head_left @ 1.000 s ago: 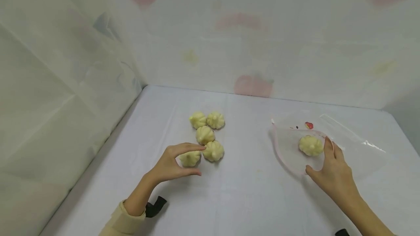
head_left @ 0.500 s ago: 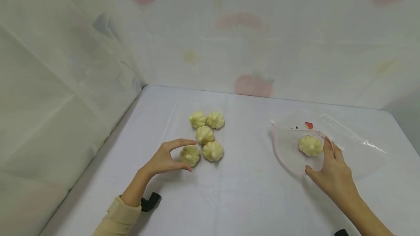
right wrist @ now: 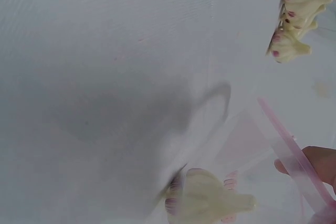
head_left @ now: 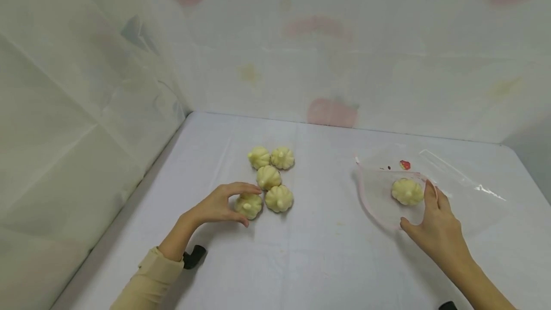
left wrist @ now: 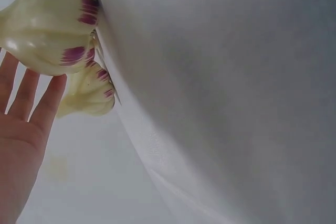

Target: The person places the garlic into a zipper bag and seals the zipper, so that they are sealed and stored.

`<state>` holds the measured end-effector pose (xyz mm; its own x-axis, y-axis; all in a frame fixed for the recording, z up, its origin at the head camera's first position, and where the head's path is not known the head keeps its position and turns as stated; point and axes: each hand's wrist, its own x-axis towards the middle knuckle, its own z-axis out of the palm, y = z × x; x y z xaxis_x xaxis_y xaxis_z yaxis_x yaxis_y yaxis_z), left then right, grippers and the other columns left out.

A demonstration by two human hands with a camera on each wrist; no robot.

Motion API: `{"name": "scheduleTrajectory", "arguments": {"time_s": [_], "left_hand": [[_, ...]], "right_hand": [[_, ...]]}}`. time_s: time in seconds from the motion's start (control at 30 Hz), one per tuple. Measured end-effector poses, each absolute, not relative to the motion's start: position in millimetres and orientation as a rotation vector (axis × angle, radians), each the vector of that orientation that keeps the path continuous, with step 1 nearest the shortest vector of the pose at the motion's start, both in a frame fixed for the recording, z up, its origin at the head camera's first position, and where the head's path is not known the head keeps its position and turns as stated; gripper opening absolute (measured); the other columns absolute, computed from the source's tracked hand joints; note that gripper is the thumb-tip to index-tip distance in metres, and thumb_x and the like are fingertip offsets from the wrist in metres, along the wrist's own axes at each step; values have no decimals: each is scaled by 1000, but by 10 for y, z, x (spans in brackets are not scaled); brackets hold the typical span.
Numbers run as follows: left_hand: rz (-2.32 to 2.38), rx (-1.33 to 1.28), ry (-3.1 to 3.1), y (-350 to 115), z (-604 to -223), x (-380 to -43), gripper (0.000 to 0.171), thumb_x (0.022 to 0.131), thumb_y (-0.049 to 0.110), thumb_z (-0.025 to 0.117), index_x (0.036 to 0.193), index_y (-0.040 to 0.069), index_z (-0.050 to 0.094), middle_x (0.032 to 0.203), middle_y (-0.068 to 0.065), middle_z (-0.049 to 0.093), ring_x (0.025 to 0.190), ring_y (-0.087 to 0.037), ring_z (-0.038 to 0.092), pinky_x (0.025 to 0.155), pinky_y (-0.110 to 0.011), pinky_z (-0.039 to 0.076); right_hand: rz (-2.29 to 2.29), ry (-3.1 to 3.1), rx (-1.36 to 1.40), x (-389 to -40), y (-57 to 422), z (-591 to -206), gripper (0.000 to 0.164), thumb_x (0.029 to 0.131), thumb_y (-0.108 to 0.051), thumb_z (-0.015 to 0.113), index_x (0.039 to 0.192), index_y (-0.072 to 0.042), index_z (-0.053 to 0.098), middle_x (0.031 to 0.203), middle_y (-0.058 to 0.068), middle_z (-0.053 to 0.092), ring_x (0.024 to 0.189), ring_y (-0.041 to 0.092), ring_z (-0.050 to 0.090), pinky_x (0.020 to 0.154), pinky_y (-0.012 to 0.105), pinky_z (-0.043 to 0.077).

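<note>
Currently, the left hand (head_left: pixel 216 205) curves its grip round a cream garlic bulb (head_left: pixel 248 206), ribbed and purple-streaked at the base, left of the clear bag (head_left: pixel 375 196). The right hand (head_left: pixel 441 233) grips the pink rim (right wrist: pixel 295 150); another bulb (head_left: pixel 407 192) lies inside.

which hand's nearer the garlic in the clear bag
Right. The right hand is at the bag's mouth, beside that garlic; the left hand is across the table at a loose bulb.

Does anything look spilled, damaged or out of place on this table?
Nothing stands out; I see no spill or obvious damage. Five garlic bulbs lie grouped by the left hand, and a sixth bulb shows within the clear bag at the right hand.
</note>
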<state>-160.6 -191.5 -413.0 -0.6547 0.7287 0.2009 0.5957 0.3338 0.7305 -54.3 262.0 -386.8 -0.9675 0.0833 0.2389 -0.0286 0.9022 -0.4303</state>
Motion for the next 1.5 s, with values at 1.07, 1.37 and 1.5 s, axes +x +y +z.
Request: {"name": "scheduleTrajectory", "arguments": {"time_s": [1.07,1.37,1.5], "left_hand": [[1041,934,2382,-1985,-4121,-1656,74,72,10,85,138,3,51,138,-13,53,126,-34,48,101,-53,43],[1062,938,2381,-2009,-4047,-1585,73,74,10,84,138,5,52,138,-9,53,125,-29,49,99,-50,44],[1061,960,2380,-2007,-3993,-1552,73,75,11,84,139,5,51,139,-9,53,125,-30,49,98,-50,45]], "right_hand": [[650,-2789,-18,-546,2619,-3875,97,68,-6,80,140,24,21,130,49,33,99,69,45,63,66,49],[648,-2790,-25,-553,2621,-3873,96,69,-7,80,140,24,22,130,49,33,100,68,45,65,67,49],[648,-2801,-35,-544,2627,-3884,98,69,-7,80,140,24,21,130,49,32,102,69,43,68,68,48]]}}
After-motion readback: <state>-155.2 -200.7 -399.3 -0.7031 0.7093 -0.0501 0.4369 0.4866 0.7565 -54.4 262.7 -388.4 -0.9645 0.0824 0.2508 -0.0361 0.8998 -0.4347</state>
